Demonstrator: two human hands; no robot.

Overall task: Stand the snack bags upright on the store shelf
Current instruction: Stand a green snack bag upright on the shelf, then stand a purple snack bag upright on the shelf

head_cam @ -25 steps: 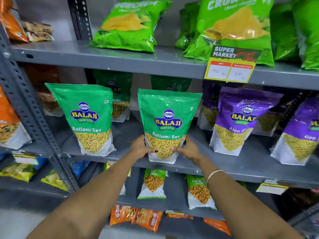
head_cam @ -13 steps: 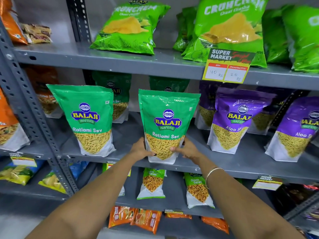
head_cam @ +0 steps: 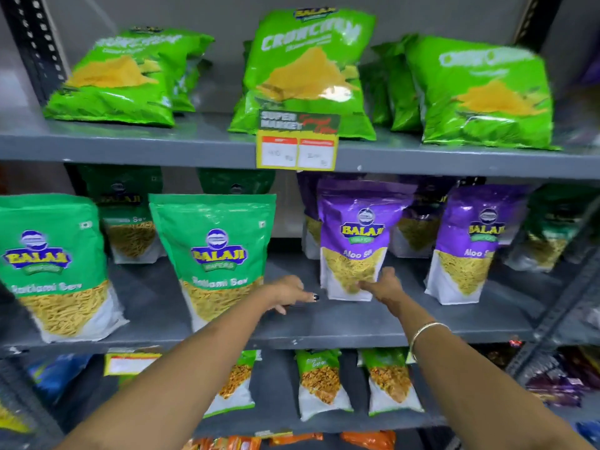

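On the middle shelf (head_cam: 406, 332) a purple Aloo Sev bag (head_cam: 354, 228) stands upright right of centre. My right hand (head_cam: 380, 285) is on its lower right corner, fingers across the front and thumb up beside its edge. My left hand (head_cam: 289, 293) hovers with fingers apart just left of that bag, not touching it. The green Ratlami Sev bag (head_cam: 217, 254) stands upright on its own left of my hands. Another green Ratlami Sev bag (head_cam: 48, 264) stands at the far left, and a second purple bag (head_cam: 470, 241) stands to the right.
More green and purple bags stand in a back row. Crunchem bags (head_cam: 308, 69) lean on the top shelf above a yellow price tag (head_cam: 297, 152). Small green bags (head_cam: 321, 381) fill the lower shelf. A slotted upright post (head_cam: 552, 319) bounds the right side.
Both hands let go of the green Ratlami Sev bag and moved right. The right hand now rests on the purple Aloo Sev bag. The view shifted right and up.
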